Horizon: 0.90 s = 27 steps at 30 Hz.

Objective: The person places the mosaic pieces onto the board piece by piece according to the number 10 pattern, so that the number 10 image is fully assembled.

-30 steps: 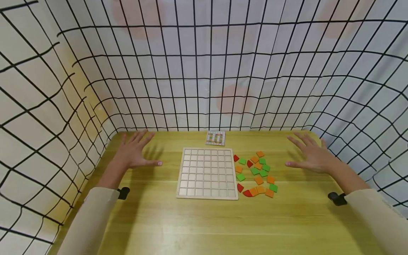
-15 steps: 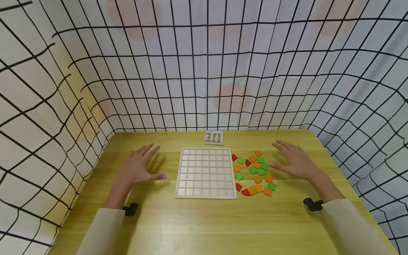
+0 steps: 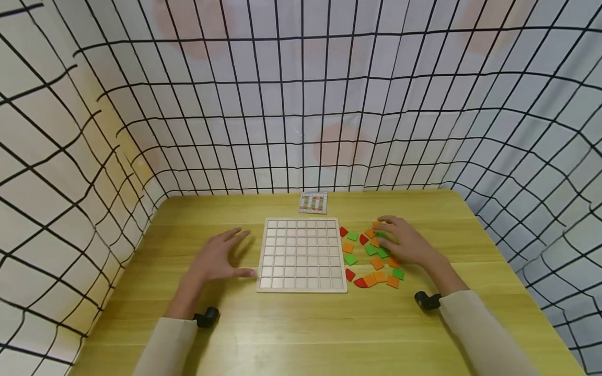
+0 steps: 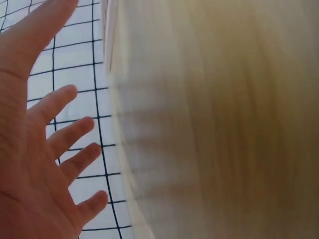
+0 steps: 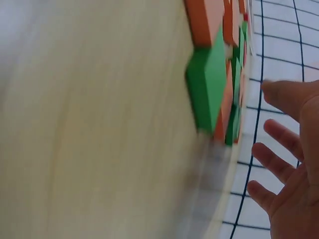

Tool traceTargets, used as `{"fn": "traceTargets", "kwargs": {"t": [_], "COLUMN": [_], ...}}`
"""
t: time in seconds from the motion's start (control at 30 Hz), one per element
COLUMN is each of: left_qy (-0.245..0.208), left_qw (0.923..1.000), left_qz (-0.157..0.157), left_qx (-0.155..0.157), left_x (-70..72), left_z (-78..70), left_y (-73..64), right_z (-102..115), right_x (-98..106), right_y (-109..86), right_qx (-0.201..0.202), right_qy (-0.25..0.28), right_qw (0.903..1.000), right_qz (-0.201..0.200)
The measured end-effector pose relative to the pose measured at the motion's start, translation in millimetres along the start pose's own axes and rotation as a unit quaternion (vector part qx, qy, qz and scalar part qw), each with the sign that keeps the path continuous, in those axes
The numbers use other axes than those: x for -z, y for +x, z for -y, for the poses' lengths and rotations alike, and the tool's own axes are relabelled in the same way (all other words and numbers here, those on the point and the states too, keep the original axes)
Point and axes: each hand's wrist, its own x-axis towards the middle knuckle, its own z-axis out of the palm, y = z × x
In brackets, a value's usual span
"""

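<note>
A pale square grid board (image 3: 302,255) lies mid-table, its cells bare. Flat green tiles (image 3: 350,259), orange tiles (image 3: 392,282) and red rounded pieces (image 3: 360,282) are scattered along its right side. My left hand (image 3: 217,261) is at the board's left edge, fingers spread and thumb tip right by the frame; nothing is in it. Over the right part of the tiles hovers my right hand (image 3: 404,241), fingers loosely bent and hiding a few pieces. In the right wrist view, a green tile (image 5: 207,84) shows large beside the right hand (image 5: 294,164), which holds nothing.
A small printed card (image 3: 313,202) with a coloured grid pattern lies behind the board. White cloth with black grid lines (image 3: 301,104) walls the wooden table (image 3: 282,334) at the back and sides. Black wrist cameras (image 3: 206,317) sit at both cuffs.
Both hands have moved inward and lower: the left toward the board's left edge, the right leftward from beside the tiles to over them. Board and tiles stay in place on the table.
</note>
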Motion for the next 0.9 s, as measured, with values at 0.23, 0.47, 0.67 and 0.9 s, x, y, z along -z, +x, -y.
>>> {"fn": "traceTargets", "kwargs": {"t": [0.23, 0.47, 0.67, 0.9], "left_qy": [-0.049, -0.057, -0.060, -0.065], "left_qw": [0.9985, 0.9970, 0.9968, 0.9955], "left_qz": [0.025, 0.051, 0.052, 0.068], "left_qx": [-0.009, -0.011, -0.009, -0.007], "left_x": [-7.7, -12.5, -15.0, -13.1], "left_z": [-11.9, -18.0, -20.2, -19.4], "left_y": [-0.7, -3.5, -5.4, -7.3], "right_z": [13, 26, 27, 24], "right_x": [-15, -16, -19, -22], "right_y": [15.5, 25.3, 29.5, 30.9], "right_qx": [0.013, 0.008, -0.008, -0.008], "right_qy": [-0.001, 0.003, 0.000, -0.004], "right_qw": [0.9999, 0.9999, 0.9998, 0.9997], "right_qz": [0.003, 0.009, 0.015, 0.022]}}
